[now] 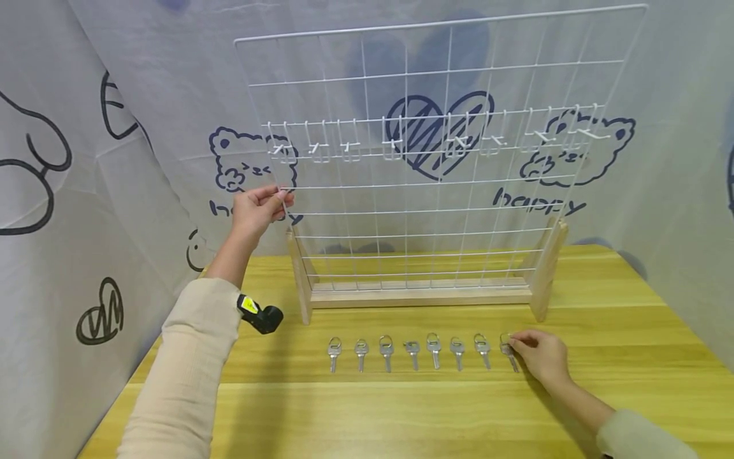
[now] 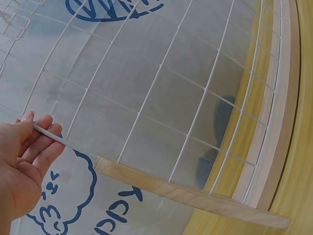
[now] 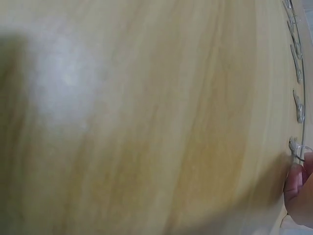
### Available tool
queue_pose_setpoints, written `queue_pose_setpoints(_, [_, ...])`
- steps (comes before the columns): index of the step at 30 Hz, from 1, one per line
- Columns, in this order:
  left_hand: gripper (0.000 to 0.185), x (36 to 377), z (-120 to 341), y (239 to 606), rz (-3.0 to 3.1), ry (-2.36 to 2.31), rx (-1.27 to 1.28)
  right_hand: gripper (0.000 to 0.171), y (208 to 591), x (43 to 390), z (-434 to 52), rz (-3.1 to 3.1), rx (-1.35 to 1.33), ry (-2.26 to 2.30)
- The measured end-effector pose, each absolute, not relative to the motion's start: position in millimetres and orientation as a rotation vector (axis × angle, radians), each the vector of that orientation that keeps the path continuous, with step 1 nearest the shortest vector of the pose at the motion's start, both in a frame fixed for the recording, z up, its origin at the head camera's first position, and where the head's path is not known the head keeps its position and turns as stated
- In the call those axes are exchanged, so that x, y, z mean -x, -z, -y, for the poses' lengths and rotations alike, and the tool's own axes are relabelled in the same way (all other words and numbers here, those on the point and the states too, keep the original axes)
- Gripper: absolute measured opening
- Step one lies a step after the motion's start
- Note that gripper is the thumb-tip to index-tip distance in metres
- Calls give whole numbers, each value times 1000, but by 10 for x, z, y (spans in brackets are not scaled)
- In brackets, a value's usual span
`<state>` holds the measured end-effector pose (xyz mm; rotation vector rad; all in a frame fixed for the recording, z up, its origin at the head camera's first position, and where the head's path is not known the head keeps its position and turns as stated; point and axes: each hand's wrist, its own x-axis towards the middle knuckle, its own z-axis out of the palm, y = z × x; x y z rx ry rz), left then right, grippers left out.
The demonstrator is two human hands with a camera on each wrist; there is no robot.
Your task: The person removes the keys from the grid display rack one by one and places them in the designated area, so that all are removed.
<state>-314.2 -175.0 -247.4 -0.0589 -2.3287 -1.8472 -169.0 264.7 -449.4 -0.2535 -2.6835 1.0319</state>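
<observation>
My left hand (image 1: 260,207) pinches the left side wire of a white wire grid rack (image 1: 406,256), between thumb and fingers. That left hand (image 2: 27,164) shows closer in the left wrist view, with the wire running across its fingers. On the table, my right hand (image 1: 545,359) has thumb and fingertips at the ring of the rightmost key (image 1: 508,350), which lies flat. In the right wrist view the right hand (image 3: 299,191) appears at the edge, touching that ring. Several more silver keys with rings, such as the leftmost key (image 1: 334,350), lie in a row.
White hooks (image 1: 392,148) hang in a row on the grid's upper part. A wooden stand (image 1: 421,297) holds the grid upright on the wood-grain table (image 1: 401,421). Behind is a white curtain (image 1: 143,210) with blue drawings. A black wrist camera (image 1: 266,319) juts from the left sleeve.
</observation>
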Motion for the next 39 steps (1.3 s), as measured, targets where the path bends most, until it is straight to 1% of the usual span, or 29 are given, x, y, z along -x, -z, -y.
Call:
queue_pose_setpoints(20, [36,3116,1759,2495,2314,1855,29,18,4493,1821,-2721,2746,260,-1047])
queue_pose_setpoints(27, [33,3088,1741,2552,2257,1864,33,18,4505,1832,-2735,2755,272,-1042])
queue_pose_setpoints(39, [36,3038,1688,2581,2217,1839,7,18,4476,1814,-2736,2740,255,-1019])
